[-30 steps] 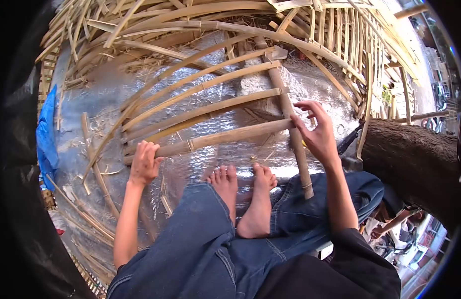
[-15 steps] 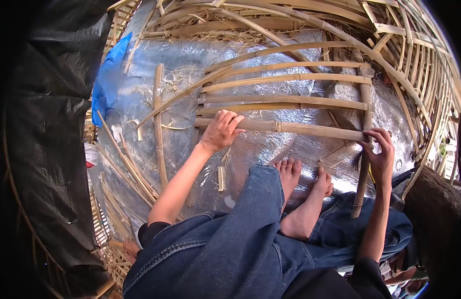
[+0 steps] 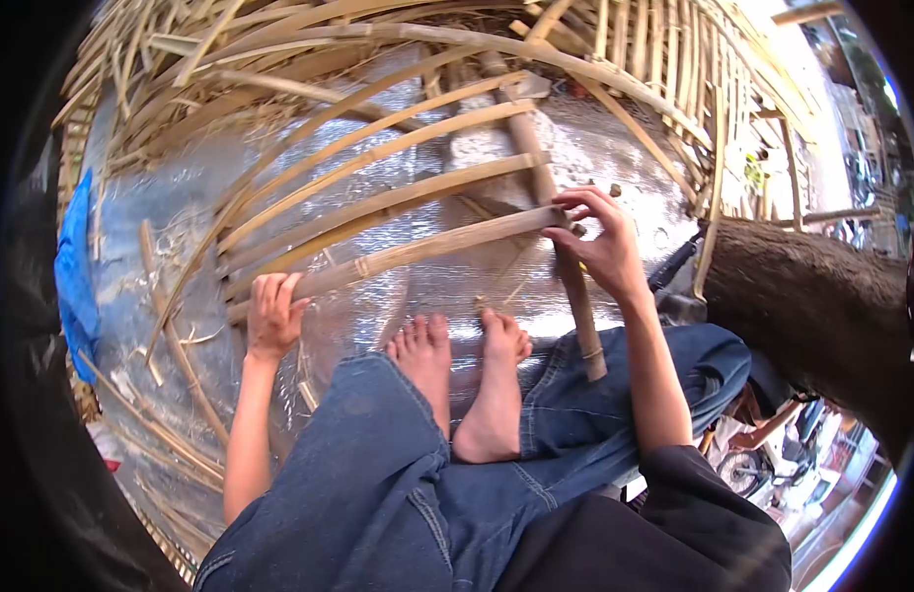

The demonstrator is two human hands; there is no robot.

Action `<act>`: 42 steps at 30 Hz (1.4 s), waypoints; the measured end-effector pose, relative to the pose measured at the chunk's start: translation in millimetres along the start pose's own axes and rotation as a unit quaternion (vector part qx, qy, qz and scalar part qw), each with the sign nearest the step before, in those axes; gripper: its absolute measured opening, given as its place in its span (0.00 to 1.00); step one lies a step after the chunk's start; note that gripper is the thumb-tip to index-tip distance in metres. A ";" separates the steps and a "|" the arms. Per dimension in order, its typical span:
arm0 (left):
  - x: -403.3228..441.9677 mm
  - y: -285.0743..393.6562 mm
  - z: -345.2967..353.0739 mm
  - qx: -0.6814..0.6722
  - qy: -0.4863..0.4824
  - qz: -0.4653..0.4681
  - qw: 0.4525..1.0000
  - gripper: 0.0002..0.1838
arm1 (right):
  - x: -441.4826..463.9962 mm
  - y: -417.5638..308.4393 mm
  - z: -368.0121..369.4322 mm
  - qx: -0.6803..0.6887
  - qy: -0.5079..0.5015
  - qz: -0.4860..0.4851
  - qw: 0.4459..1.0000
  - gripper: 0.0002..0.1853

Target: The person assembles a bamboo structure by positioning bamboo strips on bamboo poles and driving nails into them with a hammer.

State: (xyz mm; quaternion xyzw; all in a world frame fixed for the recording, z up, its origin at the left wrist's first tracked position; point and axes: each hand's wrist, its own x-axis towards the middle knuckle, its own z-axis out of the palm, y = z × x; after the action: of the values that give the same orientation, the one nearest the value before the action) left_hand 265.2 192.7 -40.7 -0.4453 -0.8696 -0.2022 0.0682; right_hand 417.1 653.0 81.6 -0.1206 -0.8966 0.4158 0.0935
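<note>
A split bamboo slat [image 3: 427, 249] lies across in front of me, slightly bowed. My left hand [image 3: 273, 316] is closed over its left end, fingers on top. At the slat's right end my right hand [image 3: 607, 242] pinches it between thumb and fingers, where it crosses a thicker bamboo crosspiece [image 3: 579, 316]. Several similar slats, such as an upper slat [image 3: 398, 195], run side by side beyond it, resting on that crosspiece. Their left ends come together at a second support, partly hidden. My bare feet [image 3: 422, 360] are just below the held slat.
Shiny silver sheeting [image 3: 368, 222] covers the floor. A blue plastic sheet [image 3: 76, 281] hangs at left, near loose bamboo strips [image 3: 161, 429]. Woven bamboo lattice [image 3: 664, 49] stands behind. A thick log [image 3: 802, 286] lies at right, with a parked motorcycle [image 3: 741, 472] beyond it.
My view has swung to the right, so everything sits further left in the picture. Both hands stay at the two ends of the same slat. More of the log and motorcycle now shows.
</note>
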 end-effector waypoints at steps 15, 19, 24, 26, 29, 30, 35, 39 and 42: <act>11.4 19.7 -50.1 0.019 -0.092 -0.040 0.995 0.17 | -15.0 19.1 -22.9 0.055 0.093 0.078 0.991 0.14; 43.3 62.8 -87.2 -0.120 -0.192 -0.168 0.959 0.13 | -62.0 54.8 -71.3 -0.117 0.032 0.250 0.961 0.15; 91.6 108.2 -96.9 -0.229 -0.139 -0.216 0.939 0.15 | -112.3 82.6 -60.7 -0.280 -0.111 0.277 0.912 0.24; 108.0 120.2 -90.1 -0.234 -0.139 -0.217 0.938 0.14 | -109.8 79.4 -58.7 -0.220 -0.088 0.299 0.924 0.21; 133.9 148.6 -80.5 -0.240 -0.114 -0.224 0.938 0.14 | -104.3 77.4 -50.3 -0.346 -0.049 0.165 0.922 0.21; 140.1 157.2 -77.9 -0.244 -0.098 -0.225 0.938 0.14 | -101.4 80.0 -41.5 -0.374 -0.042 0.142 0.915 0.19; 157.1 179.9 -58.0 -0.259 -0.111 -0.230 0.932 0.14 | -112.0 108.6 -1.2 -0.442 -0.024 0.146 0.885 0.15; 161.7 195.5 -51.0 -0.244 -0.100 -0.236 0.936 0.14 | -107.6 80.0 -13.7 -0.411 -0.008 0.086 0.908 0.08; 149.8 186.5 -51.3 -0.305 -0.080 -0.268 0.910 0.12 | -107.5 65.8 -24.5 -0.337 0.033 0.083 0.937 0.08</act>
State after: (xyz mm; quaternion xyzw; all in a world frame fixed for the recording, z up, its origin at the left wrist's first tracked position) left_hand 322.6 380.7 105.0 -0.2090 -0.8547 -0.4322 -0.1973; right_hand 535.3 680.2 39.3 -0.2331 -0.9672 0.0914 0.0424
